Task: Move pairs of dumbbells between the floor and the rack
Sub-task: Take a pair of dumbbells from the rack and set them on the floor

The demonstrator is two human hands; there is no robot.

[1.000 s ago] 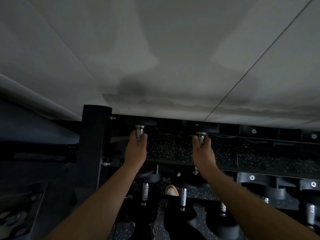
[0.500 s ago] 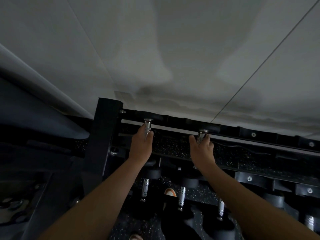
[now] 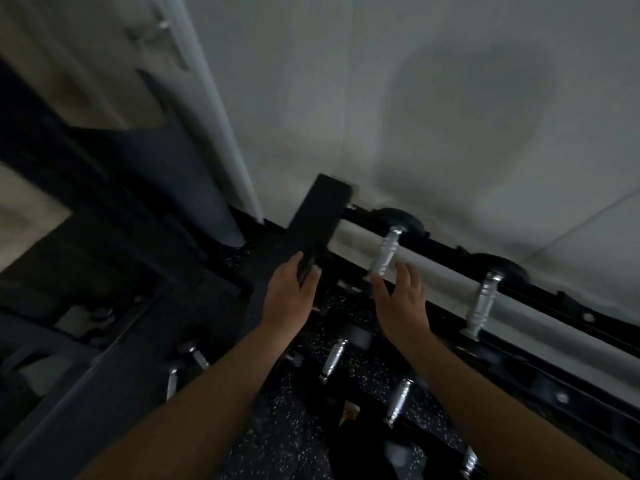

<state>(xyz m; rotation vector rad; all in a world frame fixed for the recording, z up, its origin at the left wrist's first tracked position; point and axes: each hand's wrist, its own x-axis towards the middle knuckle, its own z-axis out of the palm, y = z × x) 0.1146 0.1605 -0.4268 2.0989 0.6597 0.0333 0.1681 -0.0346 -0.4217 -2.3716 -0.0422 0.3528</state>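
Pretty dark and blurry shot, so only so much can be made out. Far left, some dim gym gear is seen in shadow, too murky to be named. Moving in, the black upright post (image 3: pixel 313 230) of the rack is seen running diagonally up to the pale wall (image 3: pixel 381 98).

The left hand (image 3: pixel 289 296) is held right at that post, fingers loosely spread; whether the post is actually touched can't be told, and nothing is gripped.

Just to the right, the first dumbbell (image 3: pixel 384 252) is sat on the top rail (image 3: pixel 446 247) of the rack, its chrome handle pointing toward the camera and its black head against the wall side. The right hand (image 3: pixel 403 299) is spread wide open just below that handle, fingertips near the handle's end but not wrapped round anything.

Further right on the same rail, a second dumbbell (image 3: pixel 481 301) is parked the same way, well clear of both hands.

Lower down, between and under the forearms, more dumbbells (image 3: pixel 332 355) are racked on a lower tier above the speckled black floor (image 3: pixel 277 438), only their chrome handles really showing.
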